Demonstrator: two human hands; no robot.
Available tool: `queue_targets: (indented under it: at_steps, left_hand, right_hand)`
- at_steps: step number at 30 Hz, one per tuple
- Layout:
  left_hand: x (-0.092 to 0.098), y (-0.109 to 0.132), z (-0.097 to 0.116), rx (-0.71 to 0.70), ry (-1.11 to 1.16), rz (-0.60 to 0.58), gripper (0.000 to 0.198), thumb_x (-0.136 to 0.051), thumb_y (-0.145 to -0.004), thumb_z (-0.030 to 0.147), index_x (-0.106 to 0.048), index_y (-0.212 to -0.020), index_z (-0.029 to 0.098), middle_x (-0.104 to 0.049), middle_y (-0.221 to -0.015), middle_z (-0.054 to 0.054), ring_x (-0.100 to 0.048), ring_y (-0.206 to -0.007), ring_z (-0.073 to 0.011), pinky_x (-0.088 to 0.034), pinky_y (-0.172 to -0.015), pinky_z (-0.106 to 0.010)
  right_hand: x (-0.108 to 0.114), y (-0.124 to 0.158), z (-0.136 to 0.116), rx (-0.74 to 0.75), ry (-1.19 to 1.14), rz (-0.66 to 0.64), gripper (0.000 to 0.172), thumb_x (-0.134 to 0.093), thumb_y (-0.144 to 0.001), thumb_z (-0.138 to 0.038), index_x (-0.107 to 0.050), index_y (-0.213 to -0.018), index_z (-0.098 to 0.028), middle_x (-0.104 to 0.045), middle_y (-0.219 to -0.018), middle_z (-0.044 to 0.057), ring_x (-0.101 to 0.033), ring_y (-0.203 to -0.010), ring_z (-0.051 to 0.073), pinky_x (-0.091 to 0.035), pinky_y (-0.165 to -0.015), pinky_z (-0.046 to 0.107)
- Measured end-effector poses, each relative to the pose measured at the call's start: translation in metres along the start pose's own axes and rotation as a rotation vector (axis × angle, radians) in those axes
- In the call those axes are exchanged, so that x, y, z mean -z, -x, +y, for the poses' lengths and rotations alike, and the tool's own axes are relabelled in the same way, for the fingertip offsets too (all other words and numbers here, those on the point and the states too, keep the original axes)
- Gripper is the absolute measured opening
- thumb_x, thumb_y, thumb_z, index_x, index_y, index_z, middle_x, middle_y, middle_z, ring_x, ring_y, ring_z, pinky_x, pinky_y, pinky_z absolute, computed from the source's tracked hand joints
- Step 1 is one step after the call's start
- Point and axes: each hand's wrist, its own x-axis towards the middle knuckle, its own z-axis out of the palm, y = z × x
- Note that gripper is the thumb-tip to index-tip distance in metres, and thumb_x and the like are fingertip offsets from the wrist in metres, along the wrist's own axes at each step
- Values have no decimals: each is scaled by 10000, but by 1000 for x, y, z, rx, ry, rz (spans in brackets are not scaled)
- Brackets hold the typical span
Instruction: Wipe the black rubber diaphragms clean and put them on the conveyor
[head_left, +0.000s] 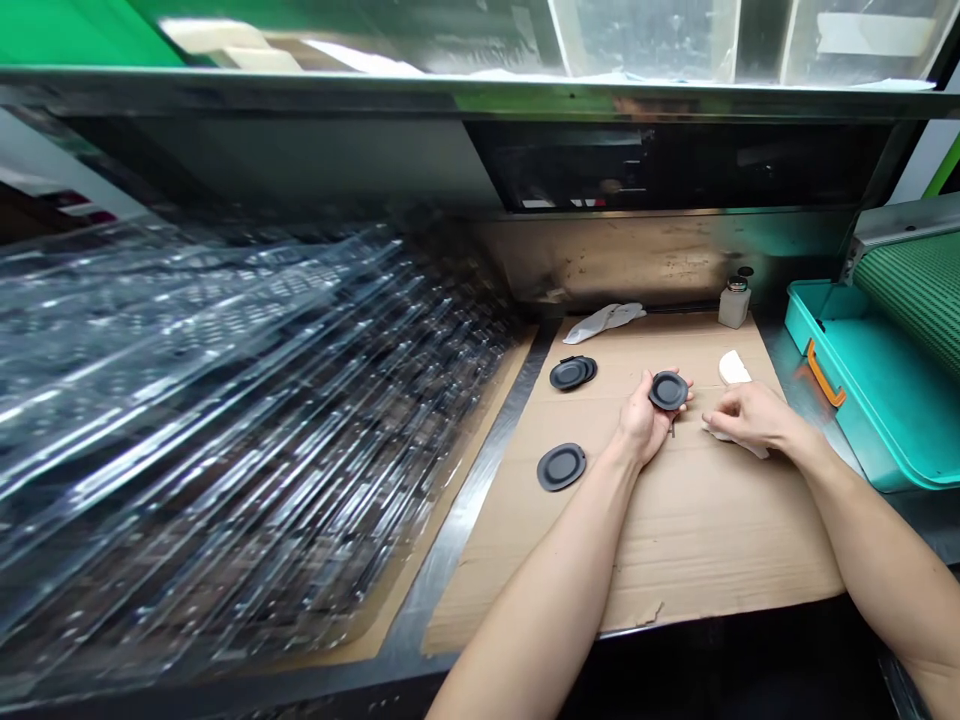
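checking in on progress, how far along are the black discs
Done: cannot tell; one black disc lies apart on the cardboard. In hand: left hand holds a disc; right hand rests on a white cloth. Left: perhaps the stacked discs.

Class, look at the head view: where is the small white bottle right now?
The bottle stands at the far right corner of the cardboard sheet, just left of the teal tray and beyond the right hand.
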Motion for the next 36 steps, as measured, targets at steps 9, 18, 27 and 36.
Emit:
queue_targets:
  at_steps: [9,18,27,36]
  left_hand:
    - [-3,2,0,9,45,-11,436,-334,-1091,414,-614,-1227,109,-761,-1060,-170,-745,-865,-218,-531,-657,-271]
    - [-2,-3,-4,16,159,-22,428,-347,-1084,364,-693,-1063,113,-754,-1109,-160,-698,-1137,-255,-554,-1042,-415]
    - [-1,-6,-7,-10,156,20,388,-372,-1084,315,-691,-1047,97,-759,-1121,-162,-705,-1141,-253,-539,-1085,-441]
    - [5,-1,4,39,113,-8,427,-353,-1087,369,-675,-1086,89,-744,-1152,-193,-730,-1075,-245,-599,-909,-345]
  right_hand:
    - [-16,-21,16,-254,320,147,309,-513,-1005,-323,-730,-1186,-198,-688,-1173,163,-567,-1109,312,-411,-988,429]
    - [-36,-6,-43,104,297,81,402,-458,-1016,-260,-685,-1347,-233,-572,-1396,149,-495,-1115,290,-443,-982,417]
    - [-28,-5,-59,-41,488,-25,471,-413,-993,-175,-637,-1408,-183,-556,-1390,196,-474,-1180,322,-433,-1012,431]
    - [-17,-15,-7,-99,333,118,373,-425,-1027,-272,-744,-1205,-199,-666,-1218,150,-527,-1110,285,-405,-1023,401]
